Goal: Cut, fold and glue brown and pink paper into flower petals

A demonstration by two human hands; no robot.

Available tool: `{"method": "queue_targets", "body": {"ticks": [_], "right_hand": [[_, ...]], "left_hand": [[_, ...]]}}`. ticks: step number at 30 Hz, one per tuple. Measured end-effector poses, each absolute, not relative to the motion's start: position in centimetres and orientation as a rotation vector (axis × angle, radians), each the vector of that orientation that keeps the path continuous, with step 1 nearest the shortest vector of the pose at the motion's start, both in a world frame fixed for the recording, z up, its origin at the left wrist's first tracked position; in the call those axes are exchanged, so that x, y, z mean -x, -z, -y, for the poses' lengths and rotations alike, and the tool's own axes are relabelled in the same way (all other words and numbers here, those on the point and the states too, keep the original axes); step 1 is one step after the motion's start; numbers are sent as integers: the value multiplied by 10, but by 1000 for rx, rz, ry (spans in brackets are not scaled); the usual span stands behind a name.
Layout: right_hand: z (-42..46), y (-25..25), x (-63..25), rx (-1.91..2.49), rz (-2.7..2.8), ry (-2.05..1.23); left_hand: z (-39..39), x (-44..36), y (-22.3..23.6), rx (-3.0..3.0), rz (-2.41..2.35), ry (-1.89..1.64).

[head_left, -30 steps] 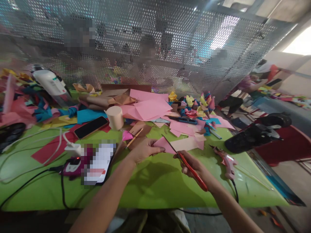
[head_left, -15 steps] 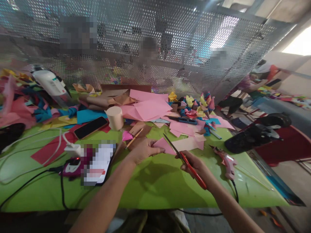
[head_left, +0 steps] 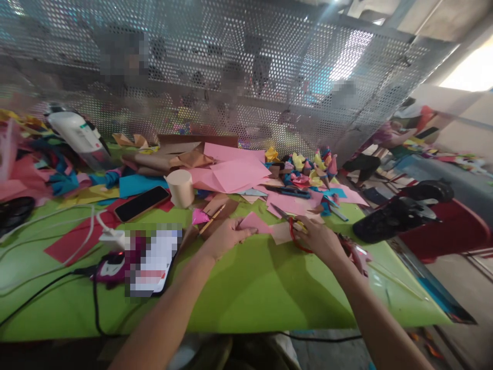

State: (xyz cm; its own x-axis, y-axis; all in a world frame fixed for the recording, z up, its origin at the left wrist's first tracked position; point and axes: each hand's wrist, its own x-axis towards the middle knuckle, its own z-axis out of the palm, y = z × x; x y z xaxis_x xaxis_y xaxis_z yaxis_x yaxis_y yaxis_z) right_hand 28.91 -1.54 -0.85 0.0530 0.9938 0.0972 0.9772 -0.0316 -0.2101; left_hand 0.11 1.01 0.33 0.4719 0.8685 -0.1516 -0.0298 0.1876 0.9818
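My left hand (head_left: pixel 226 237) pinches a small piece of pink paper (head_left: pixel 256 223) just above the green tabletop. To its right, my right hand (head_left: pixel 316 234) is on a pair of red-handled scissors (head_left: pixel 294 237). Their blades point away to the upper left, over the paper scraps and apart from the piece in my left hand. My fingers partly cover the handles. A cream paper strip (head_left: pixel 282 234) lies between the two hands. Beside my left hand are a pencil (head_left: pixel 212 219) and brown paper (head_left: pixel 222 205).
Pink sheets (head_left: pixel 241 173) and folded paper pieces (head_left: pixel 304 167) lie at the back, near a perforated metal screen (head_left: pixel 185 67). A cream cup (head_left: pixel 180 188), phones (head_left: pixel 141 204) and cables stand left. A glue gun (head_left: pixel 360 257) and black bottle (head_left: pixel 396 218) are right.
My right hand has moved forward with the scissors, whose blades have left the pink paper and now point further away. My left hand keeps the pink piece, shifted slightly left.
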Motion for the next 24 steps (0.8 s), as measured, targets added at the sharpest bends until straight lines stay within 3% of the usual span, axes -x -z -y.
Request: {"method": "queue_targets", "body": {"ticks": [4,9,24], "right_hand": [[15,-11,-273,1953,1962,-119],[5,-25,-221,1405,1951,-717],[-16,6,-211,1288,1515,-1035]], "left_hand": [[-11,-2,1,-1209,-913,-813],[-13,-3,0,-1189,-903,-855],[-19,3,7,-1491,-1076,-903]]}}
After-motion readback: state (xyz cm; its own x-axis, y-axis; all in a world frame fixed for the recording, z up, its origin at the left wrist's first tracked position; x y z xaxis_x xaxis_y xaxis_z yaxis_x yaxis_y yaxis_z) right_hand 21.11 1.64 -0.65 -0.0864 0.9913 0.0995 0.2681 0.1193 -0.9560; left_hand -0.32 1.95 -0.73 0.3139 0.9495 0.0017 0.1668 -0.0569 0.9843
